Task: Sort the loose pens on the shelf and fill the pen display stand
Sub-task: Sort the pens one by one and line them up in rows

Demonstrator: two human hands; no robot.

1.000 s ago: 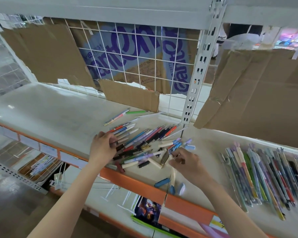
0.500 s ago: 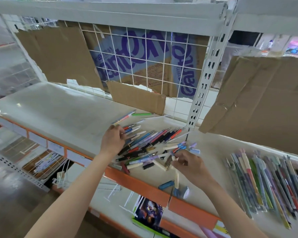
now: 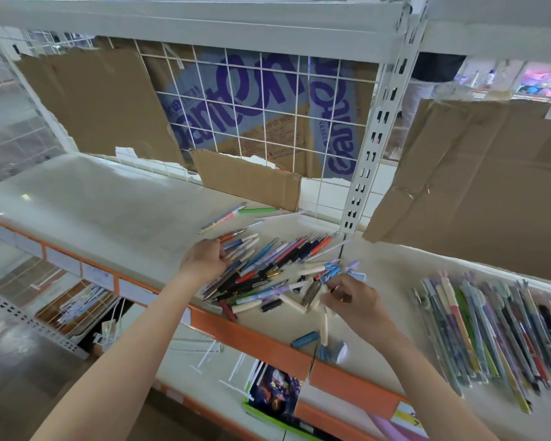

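Sorting loose pens (image 3: pixel 268 272) on the white shelf (image 3: pixel 109 211), mid-pile. Left hand (image 3: pixel 204 261) resting on the pile's left edge, fingers curled around the near ends of a few pens, apparently gathering them. Right hand (image 3: pixel 353 300) hovering just right of the pile, fingertips pinching something small and pale, likely a cream pen or cap; too blurred to say which.

Risking, from here: pens rolling off the orange front lip (image 3: pixel 268 342), since several cream pens and a blue cap (image 3: pixel 304 339) are lying right beside it; any sweep by the left hand probably nudging dark pens over the edge. Also mixing types again if the gathered handful is fanning out crookedly. No pen display stand identifiable here, so filling not yet begun, judging by the heap.

Lying mostly parallel in the pile, long axes running diagonally from near-left to far-right, tips pointing toward the slotted upright (image 3: pixel 372 148). Scattering at odd angles nearer the right hand. Lying well apart to the right, a sorted row of pens (image 3: pixel 490 329), long axes running roughly front to back.
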